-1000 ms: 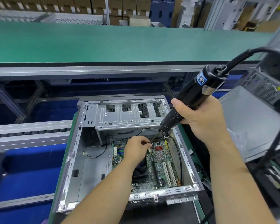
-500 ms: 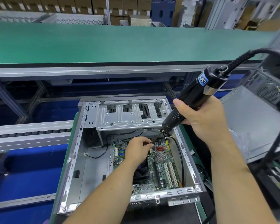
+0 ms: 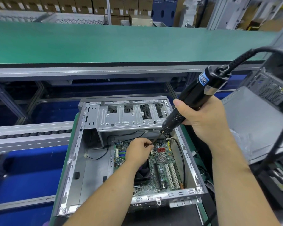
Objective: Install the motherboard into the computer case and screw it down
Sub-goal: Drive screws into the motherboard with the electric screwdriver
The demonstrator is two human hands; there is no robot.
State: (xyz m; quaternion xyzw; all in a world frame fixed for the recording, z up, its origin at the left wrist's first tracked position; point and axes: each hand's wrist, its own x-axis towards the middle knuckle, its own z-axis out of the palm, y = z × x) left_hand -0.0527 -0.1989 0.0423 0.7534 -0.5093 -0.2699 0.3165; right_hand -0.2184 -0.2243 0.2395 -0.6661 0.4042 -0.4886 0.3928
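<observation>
Two bare hands work inside the open computer case (image 3: 82, 160). The right hand (image 3: 203, 123) has its grip wrapped round the black electric screwdriver (image 3: 194, 98), which tilts down toward 7 o'clock; its cable (image 3: 252, 53) curves away toward 2 o'clock. The left hand (image 3: 138, 151) pinches the thin bit (image 3: 156, 139) near its tip, fingers curled over the far end of the motherboard (image 3: 162, 168). The motherboard lies flat on the case floor, in the right half, with a red heatsink (image 3: 161, 150) just beside the left hand at 3 o'clock and white expansion slots (image 3: 171, 176) toward 5 o'clock. A metal drive cage (image 3: 129, 118) spans the far end of the case at 12 o'clock. Beyond it runs a green conveyor belt (image 3: 121, 43). A second computer case (image 3: 268, 90) sits at 3 o'clock.
</observation>
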